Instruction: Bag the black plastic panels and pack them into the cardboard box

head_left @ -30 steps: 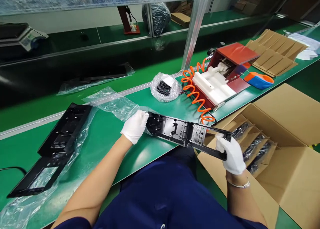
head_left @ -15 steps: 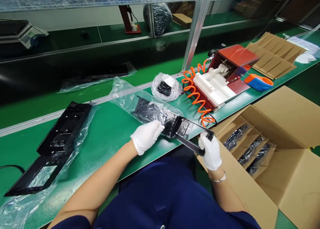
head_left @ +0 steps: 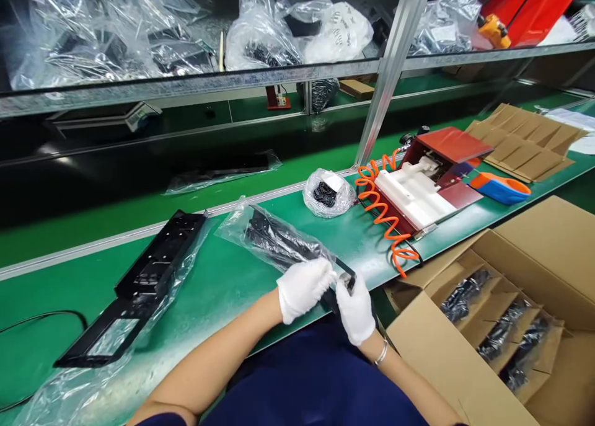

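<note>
A long black plastic part [head_left: 283, 239] lies mostly inside a clear plastic bag [head_left: 235, 227], slanting over the bench's front edge. My left hand [head_left: 304, 288], in a white glove, pinches the bag's mouth around the part. My right hand [head_left: 357, 308], gloved as well, is closed on the part's uncovered near end. The two hands are close together, almost touching. To the left, a similar black part [head_left: 155, 261] with a rectangular opening rests on another clear bag [head_left: 170, 296].
A red and white fixture [head_left: 413, 193] with a coiled orange hose [head_left: 379, 209] stands right. A bag of small black pieces [head_left: 325, 193] lies beside it. At lower right, an open carton [head_left: 432, 358] holds several bagged parts between cardboard dividers. A shelf edge [head_left: 279, 75] crosses above.
The part has slid deeper into its bag, and my right hand has come left towards my left hand. The view has tilted up, so the loaded upper shelf now shows.
</note>
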Demonstrator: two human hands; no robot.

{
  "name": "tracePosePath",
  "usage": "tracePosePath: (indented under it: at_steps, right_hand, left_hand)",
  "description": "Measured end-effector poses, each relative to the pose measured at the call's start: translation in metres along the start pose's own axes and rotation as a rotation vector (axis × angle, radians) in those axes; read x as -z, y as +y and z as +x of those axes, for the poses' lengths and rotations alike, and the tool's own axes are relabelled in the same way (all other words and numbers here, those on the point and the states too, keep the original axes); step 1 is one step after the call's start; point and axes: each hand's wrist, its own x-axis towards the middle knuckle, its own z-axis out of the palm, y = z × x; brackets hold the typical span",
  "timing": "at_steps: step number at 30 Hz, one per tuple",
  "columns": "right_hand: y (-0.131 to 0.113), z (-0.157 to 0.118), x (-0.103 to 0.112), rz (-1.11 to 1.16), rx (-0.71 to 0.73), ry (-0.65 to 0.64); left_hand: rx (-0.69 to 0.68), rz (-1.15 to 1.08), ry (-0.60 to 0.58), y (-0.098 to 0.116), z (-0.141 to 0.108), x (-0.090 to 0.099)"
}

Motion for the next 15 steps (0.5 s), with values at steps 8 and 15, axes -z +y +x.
tracePosePath:
  at_steps: [8, 15]
  right_hand:
    - [0.003, 0.008, -0.036, 0.418, -0.156, -0.345]
    - [-0.001, 0.05, -0.007, 0.136, 0.082, -0.392]
  left_hand:
    - [-0.019, -0.046, -0.115, 0.002, -0.018, -0.008]
    - [-0.016, 0.073, 0.033, -0.02, -0.033, -0.006]
